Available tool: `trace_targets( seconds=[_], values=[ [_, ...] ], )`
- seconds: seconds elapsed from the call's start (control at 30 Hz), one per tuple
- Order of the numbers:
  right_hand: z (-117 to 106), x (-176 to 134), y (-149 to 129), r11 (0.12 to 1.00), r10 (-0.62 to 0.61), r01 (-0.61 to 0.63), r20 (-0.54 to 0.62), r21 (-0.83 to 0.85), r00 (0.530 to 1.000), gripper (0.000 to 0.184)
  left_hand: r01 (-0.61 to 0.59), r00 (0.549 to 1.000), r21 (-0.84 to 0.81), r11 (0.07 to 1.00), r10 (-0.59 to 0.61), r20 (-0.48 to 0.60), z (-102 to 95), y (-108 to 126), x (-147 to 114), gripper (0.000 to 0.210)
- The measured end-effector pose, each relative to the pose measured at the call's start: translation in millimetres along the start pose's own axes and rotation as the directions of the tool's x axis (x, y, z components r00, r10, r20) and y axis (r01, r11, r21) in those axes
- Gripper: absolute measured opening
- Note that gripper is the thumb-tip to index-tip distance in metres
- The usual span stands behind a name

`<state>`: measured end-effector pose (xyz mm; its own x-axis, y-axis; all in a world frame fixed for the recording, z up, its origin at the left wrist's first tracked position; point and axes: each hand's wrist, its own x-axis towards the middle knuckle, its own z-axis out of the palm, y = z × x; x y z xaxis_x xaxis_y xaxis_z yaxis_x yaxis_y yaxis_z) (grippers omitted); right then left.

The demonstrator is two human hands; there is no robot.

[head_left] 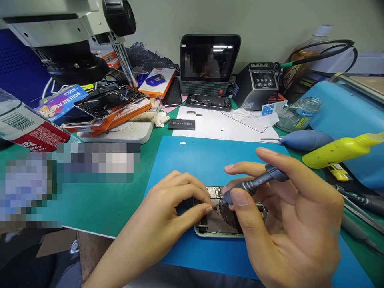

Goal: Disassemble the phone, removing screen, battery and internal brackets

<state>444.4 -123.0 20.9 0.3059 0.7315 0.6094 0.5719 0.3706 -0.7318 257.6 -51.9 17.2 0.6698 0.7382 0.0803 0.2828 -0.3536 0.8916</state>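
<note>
Green workbench with blue mat before a pale wall; left hand, thumb and forefinger together over opened phone; right hand, fingers clamped on screwdriver.

Bare left forearm, slender bare fingers, short rounded nails

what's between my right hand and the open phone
In the head view, a dark screwdriver slants from the right hand toward the open phone, its tip by the left hand; contact is unclear.

Right fingers around a screwdriver — left fingers near its tip, opened phone on blue mat
</note>
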Motion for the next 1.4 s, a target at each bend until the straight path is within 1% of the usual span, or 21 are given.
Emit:
trace_targets(
  seconds=[0.2,0.27,0.4,0.47,0.63,0.87,1.1,1.3,1.4],
  values=[
    [1.3,3.5,-2.9,0.990,0.088,-0.089,0.007,0.106,0.996,0.049,0.015,1.000,-0.015,1.000,-0.015,0.011,-0.4,2.1,-0.4,0.016],
    [2.3,4.7,-4.3,0.988,0.096,-0.092,-0.028,0.127,0.995,0.051,0.028,1.000,-0.032,0.999,-0.027,0.016,-1.3,3.6,0.0,0.017],
    [3.8,6.3,-4.7,0.992,0.053,-0.041,-0.097,0.117,0.994,0.055,0.033,0.999,-0.042,0.999,-0.032,0.018,-2.8,5.3,0.9,0.016],
    [4.3,6.2,-4.1,0.992,0.044,-0.033,-0.088,0.122,0.995,0.054,0.031,0.999,-0.041,0.999,-0.031,0.019,-2.9,5.3,1.1,0.016],
    [3.2,5.5,-4.2,0.991,0.070,-0.063,-0.054,0.121,0.996,0.052,0.025,1.000,-0.029,0.999,-0.025,0.012,-1.9,4.0,1.1,0.017],
    [0.9,7.0,-5.1,0.990,0.073,-0.069,-0.029,0.123,0.997,0.052,0.017,1.000,-0.028,0.999,-0.016,0.022,-1.8,4.1,-0.7,0.016],
    [4.9,5.6,-2.9,0.987,0.076,-0.069,-0.049,0.142,0.996,0.053,0.016,1.000,-0.030,0.999,-0.016,0.016,-2.1,2.9,0.8,0.016],
    [2.3,6.3,-3.2,0.996,0.050,-0.045,-0.069,0.077,0.996,0.052,0.023,1.000,-0.031,0.999,-0.023,0.020,-2.0,2.4,-0.1,0.015],
    [-0.5,5.8,-2.8,0.996,0.051,-0.046,-0.072,0.072,0.996,0.050,0.024,1.000,-0.031,0.999,-0.023,0.017,-1.3,3.4,-0.5,0.015]
  ],
)
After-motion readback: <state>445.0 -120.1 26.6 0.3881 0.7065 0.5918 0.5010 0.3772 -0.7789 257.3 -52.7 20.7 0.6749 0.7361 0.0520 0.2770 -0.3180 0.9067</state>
